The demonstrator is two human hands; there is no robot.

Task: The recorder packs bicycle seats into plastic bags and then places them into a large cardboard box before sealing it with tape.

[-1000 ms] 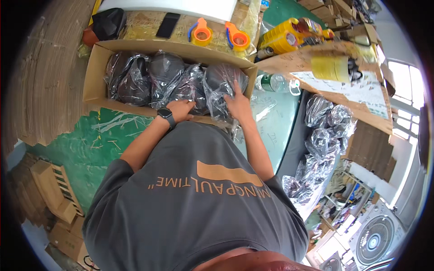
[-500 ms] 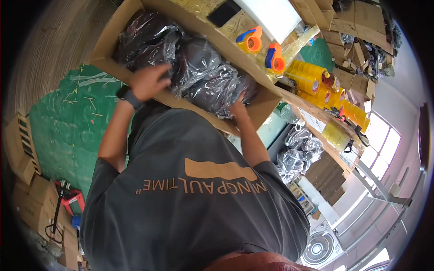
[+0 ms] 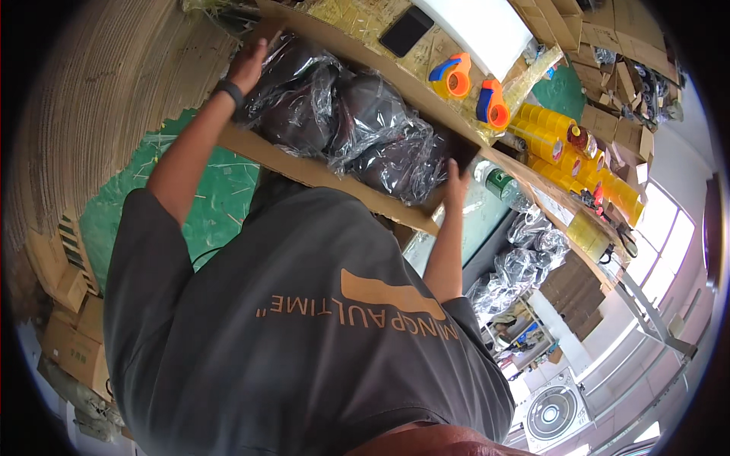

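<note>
A long open cardboard box [image 3: 285, 161] lies in front of me, slanting down from upper left to right. Several dark, rounded items in clear plastic bags [image 3: 372, 106] fill it; their kind is hidden by the glossy wrap. At the box's left end, my left hand [image 3: 248, 68] is closed over the end wall. My right hand [image 3: 455, 185] grips the opposite end wall, its thumb up on the inner side and its other fingers hidden outside. The bagged items lie between my hands, and neither hand holds them.
Beyond the box are a dark phone [image 3: 407, 31], a white slab [image 3: 487, 30], and two orange-and-blue tape dispensers [image 3: 454, 74]. Yellow tape rolls [image 3: 541, 137] and a plastic bottle [image 3: 502, 184] are at right. Stacked flat cardboard [image 3: 129, 83] borders the left; more bagged items [image 3: 525, 262] sit lower right.
My left hand has moved from above the bags to the box's left end. My right hand has gone from the bags to the right end wall. The bags look more level.
</note>
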